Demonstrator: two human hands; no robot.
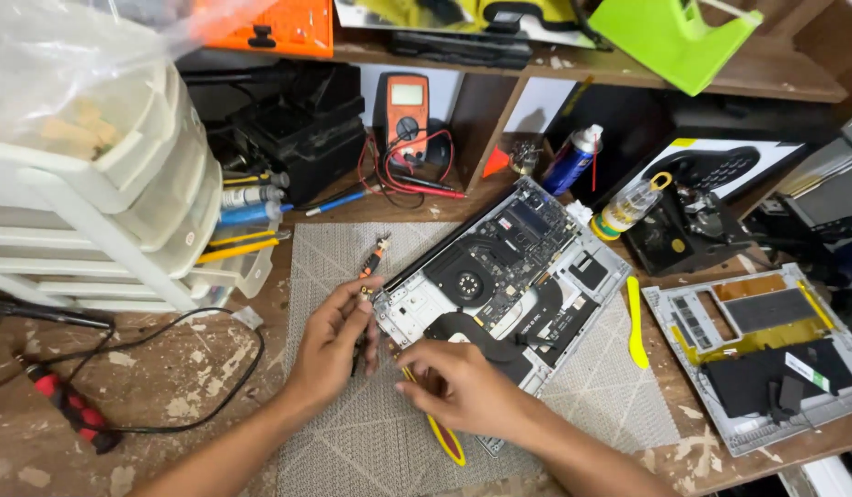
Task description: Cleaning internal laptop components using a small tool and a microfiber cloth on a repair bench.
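Observation:
An opened laptop point(573, 276) lies bottom-up on a grey mat point(370, 433), with its board, fan and black internals exposed. My left hand point(332, 342) rests at the laptop's near-left corner, fingertips pinching something small at the edge; what it holds is too small to tell. My right hand point(463, 387) is shut on a yellow-handled screwdriver point(441, 437), whose tip points at the laptop's near edge. Small orange-handled tweezers or cutters point(374, 258) lie on the mat just beyond my left hand.
A yellow pry tool point(636, 322) lies right of the laptop. The removed bottom cover point(766, 350) sits at the right. White plastic drawers point(122, 212) stand left; a red-black tool with cable point(71, 410), multimeter point(405, 110), spray can point(573, 158) and bottle point(628, 207) surround the mat.

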